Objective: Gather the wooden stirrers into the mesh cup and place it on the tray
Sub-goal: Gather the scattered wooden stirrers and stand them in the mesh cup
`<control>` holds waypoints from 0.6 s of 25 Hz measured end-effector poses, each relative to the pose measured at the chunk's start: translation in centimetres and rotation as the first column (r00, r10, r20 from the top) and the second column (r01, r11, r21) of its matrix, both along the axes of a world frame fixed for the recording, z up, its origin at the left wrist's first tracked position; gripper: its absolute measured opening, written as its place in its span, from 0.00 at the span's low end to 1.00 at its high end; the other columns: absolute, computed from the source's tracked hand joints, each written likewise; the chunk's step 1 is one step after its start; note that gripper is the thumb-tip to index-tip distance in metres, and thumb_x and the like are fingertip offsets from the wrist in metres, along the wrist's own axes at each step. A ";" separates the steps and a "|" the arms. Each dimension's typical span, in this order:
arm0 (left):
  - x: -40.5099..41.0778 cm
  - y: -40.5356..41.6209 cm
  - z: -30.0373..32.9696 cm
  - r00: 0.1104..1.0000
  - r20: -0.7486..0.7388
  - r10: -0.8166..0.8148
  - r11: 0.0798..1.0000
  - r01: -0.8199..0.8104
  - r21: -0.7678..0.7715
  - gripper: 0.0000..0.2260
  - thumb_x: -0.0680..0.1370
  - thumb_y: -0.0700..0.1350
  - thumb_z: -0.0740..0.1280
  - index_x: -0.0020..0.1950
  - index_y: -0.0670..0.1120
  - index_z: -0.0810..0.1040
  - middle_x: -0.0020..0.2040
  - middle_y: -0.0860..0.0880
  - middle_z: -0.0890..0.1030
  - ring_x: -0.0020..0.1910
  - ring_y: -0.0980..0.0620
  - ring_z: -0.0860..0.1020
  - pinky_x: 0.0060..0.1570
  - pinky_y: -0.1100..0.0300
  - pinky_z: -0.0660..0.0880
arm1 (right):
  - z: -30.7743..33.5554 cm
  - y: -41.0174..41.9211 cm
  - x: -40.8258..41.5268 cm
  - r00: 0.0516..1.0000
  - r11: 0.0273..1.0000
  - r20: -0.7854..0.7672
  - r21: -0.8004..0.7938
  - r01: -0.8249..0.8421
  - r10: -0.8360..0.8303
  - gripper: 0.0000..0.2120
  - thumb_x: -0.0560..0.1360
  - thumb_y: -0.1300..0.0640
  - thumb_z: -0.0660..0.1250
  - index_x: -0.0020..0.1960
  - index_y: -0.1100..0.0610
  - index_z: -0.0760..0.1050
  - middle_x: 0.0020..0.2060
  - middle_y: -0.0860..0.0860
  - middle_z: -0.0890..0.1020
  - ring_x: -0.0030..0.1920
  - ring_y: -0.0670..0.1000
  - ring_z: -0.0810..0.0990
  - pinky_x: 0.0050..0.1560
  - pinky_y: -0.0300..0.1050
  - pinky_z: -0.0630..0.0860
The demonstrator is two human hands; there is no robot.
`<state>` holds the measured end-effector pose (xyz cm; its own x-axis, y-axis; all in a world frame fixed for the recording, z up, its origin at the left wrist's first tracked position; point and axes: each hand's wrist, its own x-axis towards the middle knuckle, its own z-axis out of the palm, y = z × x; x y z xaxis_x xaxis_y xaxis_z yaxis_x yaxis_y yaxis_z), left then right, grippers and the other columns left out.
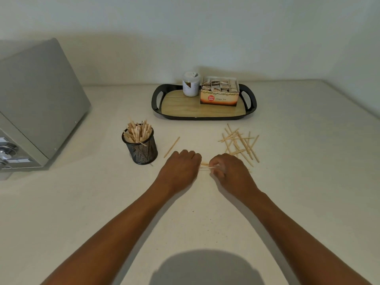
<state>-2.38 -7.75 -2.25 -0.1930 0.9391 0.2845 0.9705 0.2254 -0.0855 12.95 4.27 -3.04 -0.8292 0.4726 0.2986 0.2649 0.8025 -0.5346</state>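
Note:
A black mesh cup (pixel 141 150) stands on the white counter, upright and packed with wooden stirrers (pixel 137 131). To its right one loose stirrer (pixel 172 147) lies alone. A loose pile of several stirrers (pixel 240 143) lies further right. My left hand (pixel 181 166) and my right hand (pixel 228 168) meet low on the counter, both closed around a small bundle of stirrers (pixel 204 166) that shows between them. The black tray (pixel 157 103) with a wood-look floor sits behind, apart from the cup.
On the tray stand a white jar (pixel 191 84) and an open box of tea sachets (pixel 220 93). A grey metal safe (pixel 35 108) fills the left side. The wall runs close behind the tray.

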 end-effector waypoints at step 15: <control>-2.8 3.7 0.0 0.995 0.099 0.012 1.000 -0.010 -0.014 0.02 0.74 0.50 0.69 0.44 0.55 0.81 0.44 0.56 0.77 0.45 0.53 0.74 0.42 0.58 0.63 | 0.7 11.5 -1.7 0.721 0.805 0.380 0.132 0.578 -0.579 0.13 0.77 0.57 0.63 0.56 0.65 0.73 0.59 0.62 0.70 0.60 0.63 0.70 0.57 0.54 0.71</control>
<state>-5.17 -4.07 -2.24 -0.2299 0.9403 0.2511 0.9718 0.2355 0.0076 11.23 15.79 -2.33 -0.4389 0.8983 0.0206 0.8591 0.4263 -0.2831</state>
